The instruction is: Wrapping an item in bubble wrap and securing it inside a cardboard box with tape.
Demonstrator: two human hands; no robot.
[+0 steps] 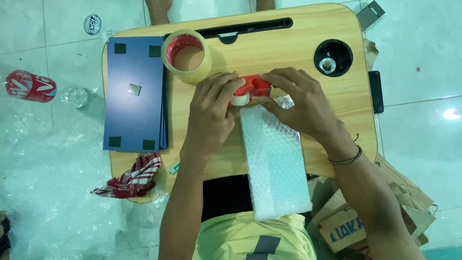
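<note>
My left hand point(211, 113) and my right hand point(301, 103) meet over a small red tape dispenser point(254, 86) holding a roll of clear tape, both gripping it at the far end of a long parcel wrapped in bubble wrap point(276, 161). The parcel lies lengthwise on the wooden lap table point(240, 53), its near end hanging over the table edge toward my body. A big roll of clear packing tape point(186, 55) stands just left of my left hand.
A stack of dark blue sheets point(134, 94) lies on the table's left side. A red checked cloth point(132, 178) hangs at the front left corner. Bubble wrap point(53, 168) covers the floor left, with a red can point(29, 86). Cardboard point(385, 207) lies right.
</note>
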